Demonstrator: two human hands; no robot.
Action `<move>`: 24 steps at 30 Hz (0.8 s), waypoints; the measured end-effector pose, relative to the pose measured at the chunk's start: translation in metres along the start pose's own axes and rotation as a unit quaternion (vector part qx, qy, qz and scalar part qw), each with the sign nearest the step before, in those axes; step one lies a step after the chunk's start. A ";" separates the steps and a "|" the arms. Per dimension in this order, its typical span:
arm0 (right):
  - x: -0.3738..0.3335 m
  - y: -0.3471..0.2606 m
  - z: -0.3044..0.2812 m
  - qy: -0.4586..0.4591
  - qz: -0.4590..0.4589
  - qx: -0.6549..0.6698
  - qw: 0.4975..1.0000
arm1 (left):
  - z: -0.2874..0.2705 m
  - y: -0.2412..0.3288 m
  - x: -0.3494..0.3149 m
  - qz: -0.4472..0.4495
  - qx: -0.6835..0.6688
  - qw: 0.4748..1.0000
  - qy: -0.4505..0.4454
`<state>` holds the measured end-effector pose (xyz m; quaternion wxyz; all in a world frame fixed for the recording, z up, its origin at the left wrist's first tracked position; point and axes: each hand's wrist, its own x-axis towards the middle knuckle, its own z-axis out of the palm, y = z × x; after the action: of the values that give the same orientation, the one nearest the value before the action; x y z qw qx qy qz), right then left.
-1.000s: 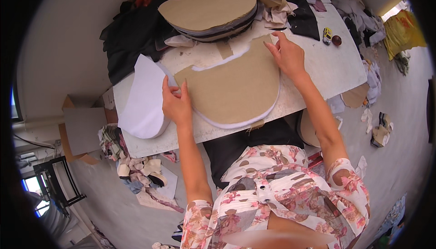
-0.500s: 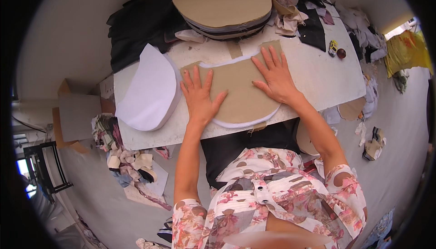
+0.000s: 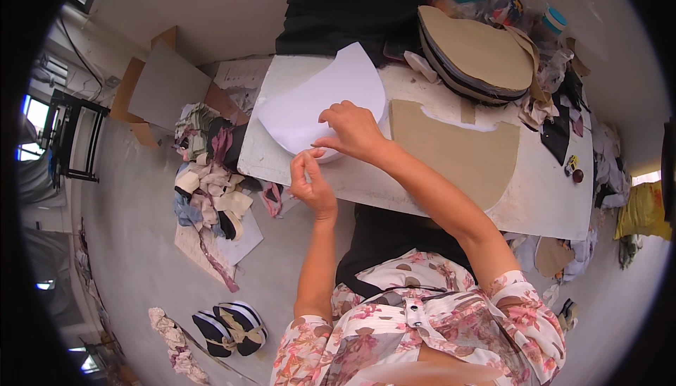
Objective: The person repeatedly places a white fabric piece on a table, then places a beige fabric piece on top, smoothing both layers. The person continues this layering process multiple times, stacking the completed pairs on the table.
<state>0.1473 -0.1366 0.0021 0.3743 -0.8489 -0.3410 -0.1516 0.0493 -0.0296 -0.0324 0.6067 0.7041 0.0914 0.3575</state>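
A stack of white curved sheets [image 3: 320, 97] lies on the left part of the table, its rounded edge toward me. At its near edge my left hand [image 3: 313, 185] is closed in a pinch; whatever is between the fingertips, if anything, is too small to make out. My right hand [image 3: 355, 131] is over the near right part of the stack, its thumb apart from the bent fingers and nothing visible between them. To the right, a tan curved piece [image 3: 451, 157] lies flat, a white layer showing along its far notched edge.
A thick stack of tan-topped pieces [image 3: 479, 51] sits at the table's far side, beside black cloth [image 3: 345, 16]. A toy car [image 3: 571, 165] and a dark red ball [image 3: 578, 176] are at the right. Fabric scraps [image 3: 211, 199] are heaped beyond the table's left end.
Both hands have left the tan piece and moved left to the white stack. My left hand has closed into a pinch. The whole view has turned toward the left.
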 end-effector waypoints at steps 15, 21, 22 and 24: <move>0.024 0.013 0.028 -0.114 0.054 -0.003 0.992 | -0.036 -0.075 0.083 0.042 0.386 0.921 -0.023; 0.026 0.043 -0.056 -0.013 0.273 0.416 0.867 | -0.040 -0.095 0.078 0.023 0.446 0.893 -0.055; 0.022 0.045 -0.076 0.008 0.248 0.457 0.854 | -0.041 -0.094 0.079 0.019 0.446 0.893 -0.056; 0.014 0.039 -0.115 0.048 0.234 0.508 0.828 | -0.044 -0.092 0.080 0.016 0.443 0.895 -0.058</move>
<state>0.1843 -0.2342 0.0658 0.7925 -0.5853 -0.1426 0.0949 0.1090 0.0726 -0.0850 0.2308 0.9205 0.1941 0.2484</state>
